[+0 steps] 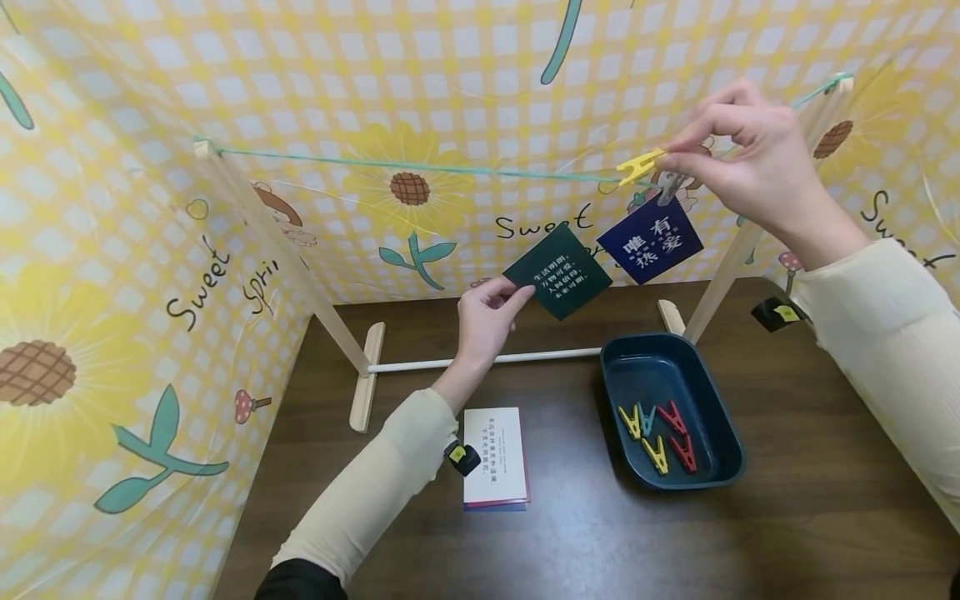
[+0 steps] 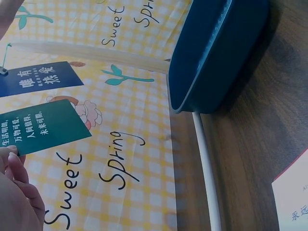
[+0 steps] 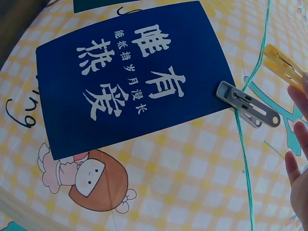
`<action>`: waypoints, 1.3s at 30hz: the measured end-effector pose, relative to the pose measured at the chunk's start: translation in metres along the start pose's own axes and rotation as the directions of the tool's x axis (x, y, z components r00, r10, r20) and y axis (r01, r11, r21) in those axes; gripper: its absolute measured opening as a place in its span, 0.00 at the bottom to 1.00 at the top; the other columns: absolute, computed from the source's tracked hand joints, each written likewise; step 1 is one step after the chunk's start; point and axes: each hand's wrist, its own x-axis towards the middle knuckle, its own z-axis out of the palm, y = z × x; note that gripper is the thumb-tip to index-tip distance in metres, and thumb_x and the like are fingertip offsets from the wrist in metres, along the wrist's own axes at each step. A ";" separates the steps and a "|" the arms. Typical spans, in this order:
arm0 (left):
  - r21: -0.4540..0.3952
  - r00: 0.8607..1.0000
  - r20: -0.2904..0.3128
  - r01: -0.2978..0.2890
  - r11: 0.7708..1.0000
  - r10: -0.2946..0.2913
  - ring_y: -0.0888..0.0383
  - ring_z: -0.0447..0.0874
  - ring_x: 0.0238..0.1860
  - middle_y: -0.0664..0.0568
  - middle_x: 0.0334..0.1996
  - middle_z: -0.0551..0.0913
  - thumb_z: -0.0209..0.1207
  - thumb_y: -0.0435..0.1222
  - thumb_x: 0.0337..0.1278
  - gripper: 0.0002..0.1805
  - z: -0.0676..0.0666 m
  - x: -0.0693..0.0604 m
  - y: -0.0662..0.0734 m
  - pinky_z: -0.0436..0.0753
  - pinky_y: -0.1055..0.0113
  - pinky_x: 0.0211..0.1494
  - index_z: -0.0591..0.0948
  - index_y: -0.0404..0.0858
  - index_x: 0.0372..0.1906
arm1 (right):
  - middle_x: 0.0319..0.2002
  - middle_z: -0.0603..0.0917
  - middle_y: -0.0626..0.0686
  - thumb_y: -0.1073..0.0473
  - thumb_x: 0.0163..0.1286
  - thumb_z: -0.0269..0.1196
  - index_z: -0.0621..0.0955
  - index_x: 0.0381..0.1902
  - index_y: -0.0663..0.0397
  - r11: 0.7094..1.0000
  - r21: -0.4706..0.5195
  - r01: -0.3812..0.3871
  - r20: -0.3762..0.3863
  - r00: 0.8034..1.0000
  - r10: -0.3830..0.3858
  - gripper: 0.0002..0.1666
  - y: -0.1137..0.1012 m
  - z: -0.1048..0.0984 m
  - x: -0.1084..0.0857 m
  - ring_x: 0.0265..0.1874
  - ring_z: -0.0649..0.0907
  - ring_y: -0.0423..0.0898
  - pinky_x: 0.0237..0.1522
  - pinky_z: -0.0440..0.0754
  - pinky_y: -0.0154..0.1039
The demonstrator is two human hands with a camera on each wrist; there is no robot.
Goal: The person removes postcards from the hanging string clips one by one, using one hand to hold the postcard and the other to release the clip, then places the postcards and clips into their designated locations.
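Observation:
Between thumb and fingers, my left hand [image 1: 487,321] pinches a dark green card [image 1: 558,271] with white writing by its left corner, below the green string [image 1: 450,169]. My right hand [image 1: 750,158] pinches a yellow clothespin [image 1: 639,167] at the string. A grey clothespin [image 3: 246,103] clips a dark blue card [image 1: 651,240] to the string, just right of the green card. In the left wrist view the green card [image 2: 48,126] hangs apart from the string, its far end free. The right wrist view shows the yellow clothespin [image 3: 284,67] beside the string.
A wooden frame with a left post [image 1: 277,250] and a white bottom rod [image 1: 555,356] carries the string. On the brown table [image 1: 570,533] stand a dark blue basin [image 1: 720,433] with several coloured clothespins and a stack of cards [image 1: 495,454]. A checkered cloth [image 1: 480,83] hangs behind.

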 end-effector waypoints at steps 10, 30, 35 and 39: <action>-0.014 1.000 0.005 0.005 1.000 -0.005 0.60 0.70 0.14 0.46 0.18 0.77 0.71 0.35 0.64 0.09 -0.004 -0.005 0.000 0.70 0.71 0.21 0.88 0.31 0.35 | 0.35 0.78 0.28 0.80 0.59 0.72 0.86 0.33 0.73 0.999 0.018 -0.045 -0.006 0.999 0.045 0.06 0.002 -0.003 -0.010 0.47 0.72 0.33 0.51 0.61 0.33; -0.036 0.998 -0.001 0.060 0.998 -0.060 0.61 0.70 0.15 0.42 0.30 0.87 0.70 0.33 0.64 0.07 -0.012 -0.018 -0.001 0.69 0.72 0.20 0.88 0.32 0.40 | 0.36 0.76 0.36 0.78 0.57 0.75 0.89 0.35 0.64 0.995 -0.056 -0.083 0.064 0.994 0.086 0.10 0.017 -0.001 -0.035 0.44 0.72 0.33 0.44 0.64 0.33; -0.037 0.997 0.015 0.080 0.996 -0.080 0.60 0.69 0.15 0.41 0.30 0.86 0.70 0.34 0.65 0.07 -0.014 -0.022 -0.001 0.68 0.72 0.20 0.88 0.33 0.40 | 0.36 0.76 0.40 0.78 0.57 0.75 0.90 0.37 0.63 0.994 -0.057 -0.093 0.085 0.992 0.097 0.11 0.021 0.000 -0.043 0.40 0.72 0.35 0.38 0.65 0.34; -0.026 0.995 0.026 0.098 0.995 -0.097 0.60 0.70 0.16 0.39 0.30 0.86 0.70 0.35 0.65 0.07 -0.015 -0.026 -0.001 0.67 0.71 0.20 0.88 0.33 0.40 | 0.37 0.76 0.40 0.77 0.57 0.75 0.90 0.37 0.61 0.994 -0.059 -0.090 0.101 0.990 0.096 0.12 0.021 0.000 -0.049 0.39 0.72 0.35 0.35 0.66 0.33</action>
